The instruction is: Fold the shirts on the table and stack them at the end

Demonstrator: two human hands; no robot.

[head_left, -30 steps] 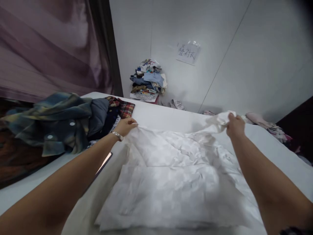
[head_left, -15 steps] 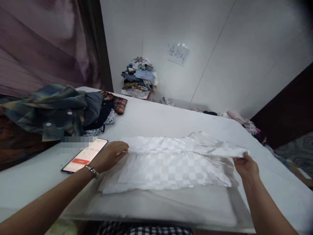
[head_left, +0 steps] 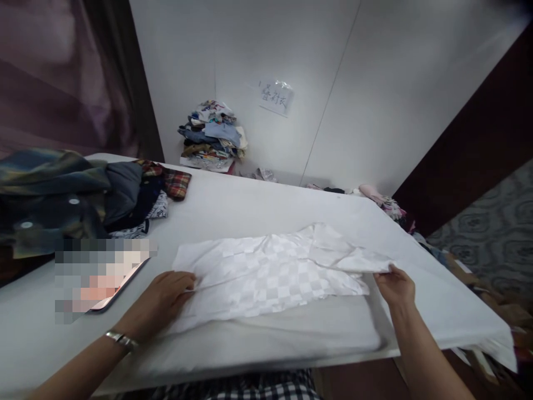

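Lifted along its far edge a second ago, a white garment [head_left: 266, 272] now lies flatter across the table [head_left: 250, 205], left hand [head_left: 162, 300] and right hand [head_left: 396, 284] both drawn nearer.

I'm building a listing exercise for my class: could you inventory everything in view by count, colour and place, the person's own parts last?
White garment: 1, white checked, on the table
Table: 1, white, centre
White layer: count unclear, white, under the garment's near edge
Phone: 1, partly pixelated, left
Clothes heap: uncountable, mixed dark, table's left
Clothes stack: uncountable, mixed, by the wall
Cloths: several, pink among them, far edge
Sign: 1, white, on the wall
Wall: 1, grey-white, behind
Curtain: 1, mauve, upper left
Clutter: uncountable, brownish, lower right
Bracelet: 1, silver, left wrist
Left hand: 1, garment's left edge
Right hand: 1, pinching the sleeve end
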